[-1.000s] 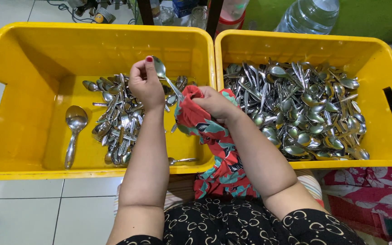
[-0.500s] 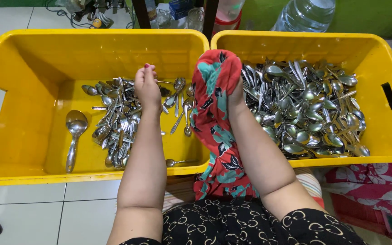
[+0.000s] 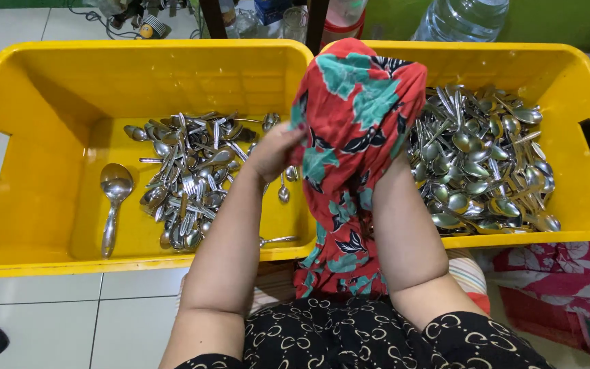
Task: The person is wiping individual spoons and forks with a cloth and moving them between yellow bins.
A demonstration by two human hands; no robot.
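Left hand [image 3: 272, 152] against crumpled floral cloth [image 3: 356, 116]

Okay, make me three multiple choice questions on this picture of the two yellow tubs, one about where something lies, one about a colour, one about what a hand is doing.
1. Where does the large ladle lie?
A. left tub, apart from the pile
B. right tub
C. on the tiled floor

2. What colour is the cloth's ground?
A. blue
B. red
C. white

3. How is the right hand placed?
A. bare and open above the spoons
B. resting on the floor
C. covered by the cloth

Answers:
A, the ladle lies alone on the left tub floor, left of the cutlery pile.
B, the cloth is red with teal leaf shapes.
C, the right hand is hidden under the cloth, while the left hand grips its edge.
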